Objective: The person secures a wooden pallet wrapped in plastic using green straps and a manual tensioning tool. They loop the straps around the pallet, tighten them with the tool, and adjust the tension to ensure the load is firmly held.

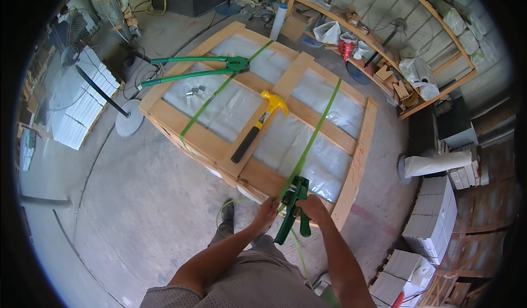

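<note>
A wooden crate [301, 69] with plastic-wrapped contents lies before me. Two green straps run across it. On the nearer edge, a green strap tensioner [298, 189] sits on the right-hand strap [320, 128]. My right hand [314, 208] is closed around the tensioner's side, by its handles. The fingers of my left hand [265, 213] are pinched on the strap at the tool's left side, partly hidden. A yellow claw hammer [269, 109] with a black grip rests on the slats. Green long-handled crimpers [192, 69] lie at the far left, beside several small metal strap seals [195, 91].
A loose strap end [301, 258] hangs down by my legs. Left of the crate stands a fan on a round base [129, 118], near stacked white panels [82, 99]. Wooden shelving [379, 72] with bags stands at the back right. White stacked blocks [431, 215] are at the right.
</note>
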The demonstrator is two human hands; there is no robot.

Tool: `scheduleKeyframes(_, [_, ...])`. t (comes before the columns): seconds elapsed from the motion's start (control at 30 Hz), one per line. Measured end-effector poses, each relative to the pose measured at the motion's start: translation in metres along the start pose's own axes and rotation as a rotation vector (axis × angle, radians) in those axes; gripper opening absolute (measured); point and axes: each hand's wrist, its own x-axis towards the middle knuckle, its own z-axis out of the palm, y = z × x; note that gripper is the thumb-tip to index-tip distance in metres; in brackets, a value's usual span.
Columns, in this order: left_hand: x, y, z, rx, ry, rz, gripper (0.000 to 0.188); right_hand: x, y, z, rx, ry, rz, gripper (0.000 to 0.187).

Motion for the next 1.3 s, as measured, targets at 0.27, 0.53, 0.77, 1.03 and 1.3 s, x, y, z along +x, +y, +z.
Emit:
scheduleKeyframes(0.27, [0.023, 0.006, -0.002, -0.119, -0.165, -0.254, 0.022, 0.055, 0.042, 0.014, -0.630, 0.216, -0.164, 0.028])
scheduleKeyframes(0.53, [0.020, 0.005, 0.004, -0.017, -0.028, -0.262, 0.031, 0.047, 0.030, 0.011, -0.713, 0.147, -0.183, 0.025])
scheduleKeyframes(0.77, [0.015, 0.013, 0.001, -0.007, -0.045, -0.271, 0.039, 0.058, 0.041, 0.008, -0.761, 0.092, -0.181, 0.028])
scheduleKeyframes(1.03, [0.019, 0.036, -0.016, -0.093, -0.068, -0.241, 0.040, 0.042, 0.019, 0.008, -0.554, 0.169, -0.058, 0.027])
scheduleKeyframes(1.3, [0.022, 0.029, -0.019, -0.035, -0.071, -0.302, 0.041, 0.036, 0.021, 0.010, -0.464, 0.181, -0.266, 0.033])
